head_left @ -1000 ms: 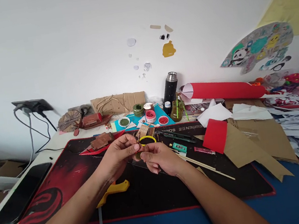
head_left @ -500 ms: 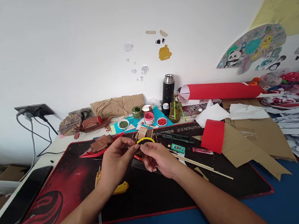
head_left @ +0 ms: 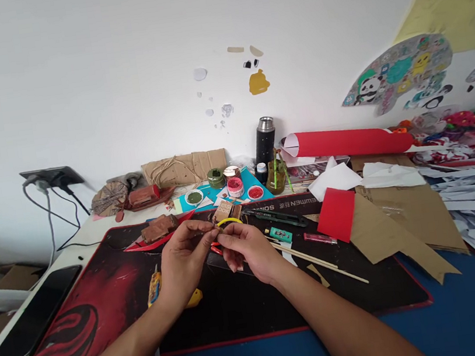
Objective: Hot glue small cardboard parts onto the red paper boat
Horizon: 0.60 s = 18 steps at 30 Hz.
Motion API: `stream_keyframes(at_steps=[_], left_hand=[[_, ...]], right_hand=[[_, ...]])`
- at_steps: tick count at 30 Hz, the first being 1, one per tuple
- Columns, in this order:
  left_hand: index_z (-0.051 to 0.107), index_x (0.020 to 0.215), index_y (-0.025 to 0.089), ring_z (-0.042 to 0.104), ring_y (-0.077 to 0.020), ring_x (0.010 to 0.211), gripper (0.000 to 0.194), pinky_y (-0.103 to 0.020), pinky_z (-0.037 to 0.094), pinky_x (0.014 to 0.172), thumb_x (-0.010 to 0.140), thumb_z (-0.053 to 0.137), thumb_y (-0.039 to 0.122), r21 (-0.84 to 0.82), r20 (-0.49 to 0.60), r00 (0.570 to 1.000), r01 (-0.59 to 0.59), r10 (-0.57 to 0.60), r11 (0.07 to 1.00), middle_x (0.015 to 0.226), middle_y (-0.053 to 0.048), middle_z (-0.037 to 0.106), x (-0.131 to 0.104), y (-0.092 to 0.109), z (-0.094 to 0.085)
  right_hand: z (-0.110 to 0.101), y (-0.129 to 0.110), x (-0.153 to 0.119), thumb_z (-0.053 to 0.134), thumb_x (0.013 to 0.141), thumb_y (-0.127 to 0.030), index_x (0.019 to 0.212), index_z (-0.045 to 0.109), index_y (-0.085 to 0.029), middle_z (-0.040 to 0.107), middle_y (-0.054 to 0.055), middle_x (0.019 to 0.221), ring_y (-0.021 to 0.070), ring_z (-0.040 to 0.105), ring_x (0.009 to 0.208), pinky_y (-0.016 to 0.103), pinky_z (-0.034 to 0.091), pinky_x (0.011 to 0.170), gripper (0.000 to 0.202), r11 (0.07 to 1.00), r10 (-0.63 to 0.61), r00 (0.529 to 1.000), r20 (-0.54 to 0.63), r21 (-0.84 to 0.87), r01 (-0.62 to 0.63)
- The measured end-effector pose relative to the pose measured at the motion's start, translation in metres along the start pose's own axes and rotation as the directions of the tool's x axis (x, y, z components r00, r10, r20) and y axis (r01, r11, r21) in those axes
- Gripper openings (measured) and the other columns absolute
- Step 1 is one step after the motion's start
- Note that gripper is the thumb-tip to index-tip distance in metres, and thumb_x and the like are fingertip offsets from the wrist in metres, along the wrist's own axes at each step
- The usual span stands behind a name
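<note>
Over the middle of the black and red mat (head_left: 239,313), my left hand (head_left: 187,259) and my right hand (head_left: 245,247) meet at the fingertips. Both are pinched together on something too small to make out. Just behind the fingertips shows a yellow curved handle (head_left: 229,221), with a bit of red below it. A yellow tool (head_left: 154,287) lies beside my left wrist, partly covered. Scraps of brown cardboard (head_left: 226,209) lie beyond the hands. A brown block on red paper (head_left: 158,229) sits behind my left hand.
Paint jars (head_left: 235,187) stand on blue paper behind the mat, near a black flask (head_left: 265,141). Wooden sticks (head_left: 320,260), red card (head_left: 336,214) and cardboard (head_left: 372,229) lie right. A phone (head_left: 34,318) lies left.
The view has shifted slightly. My left hand has moved a little, uncovering more of the yellow tool by my wrist; the fingertips remain together.
</note>
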<state>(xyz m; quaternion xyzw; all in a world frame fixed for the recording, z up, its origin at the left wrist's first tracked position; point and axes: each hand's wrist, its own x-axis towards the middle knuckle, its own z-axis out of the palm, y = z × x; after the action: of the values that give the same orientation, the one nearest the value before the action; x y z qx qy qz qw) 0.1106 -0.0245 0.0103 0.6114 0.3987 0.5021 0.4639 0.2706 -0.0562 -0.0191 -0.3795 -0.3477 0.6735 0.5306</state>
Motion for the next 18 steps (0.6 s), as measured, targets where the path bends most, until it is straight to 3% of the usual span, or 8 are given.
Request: stream_keyframes(at_steps=[9, 15, 18], left_hand=[[0.073, 0.091, 0.021, 0.078, -0.0233, 0.092, 0.034, -0.034, 0.065, 0.084, 0.082, 0.092, 0.048, 0.025, 0.0, 1.0, -0.007, 0.007, 1.0, 0.097, -0.006, 0.08, -0.002, 0.005, -0.007], [0.069, 0.088, 0.021, 0.075, -0.0189, 0.076, 0.037, -0.027, 0.064, 0.065, 0.079, 0.094, 0.047, -0.014, 0.018, 1.0, 0.002, -0.002, 1.0, 0.082, -0.001, 0.075, 0.008, 0.012, -0.021], [0.072, 0.089, 0.02, 0.075, -0.0178, 0.072, 0.036, -0.029, 0.065, 0.066, 0.082, 0.09, 0.05, 0.064, 0.06, 0.998, 0.007, -0.011, 0.998, 0.086, -0.002, 0.076, 0.011, 0.014, -0.031]], right_hand=[[-0.002, -0.007, 0.0, 0.089, 0.075, -0.058, 0.088, 0.061, -0.02, 0.073, -0.002, 0.066, 0.013, 0.066, 0.044, 0.02, 0.031, 0.038, 0.049, 1.0, -0.002, 1.0, 0.024, -0.007, 0.003], [-0.009, -0.012, 0.001, 0.09, 0.074, -0.054, 0.09, 0.059, -0.02, 0.081, 0.005, 0.08, 0.0177, 0.076, 0.055, 0.019, 0.033, 0.038, 0.049, 1.0, 0.005, 1.0, 0.014, -0.027, -0.005], [-0.01, -0.013, 0.001, 0.09, 0.075, -0.053, 0.091, 0.059, -0.02, 0.081, 0.005, 0.08, 0.0181, 0.077, 0.056, 0.019, 0.034, 0.038, 0.048, 1.0, 0.002, 0.999, 0.036, -0.029, -0.001]])
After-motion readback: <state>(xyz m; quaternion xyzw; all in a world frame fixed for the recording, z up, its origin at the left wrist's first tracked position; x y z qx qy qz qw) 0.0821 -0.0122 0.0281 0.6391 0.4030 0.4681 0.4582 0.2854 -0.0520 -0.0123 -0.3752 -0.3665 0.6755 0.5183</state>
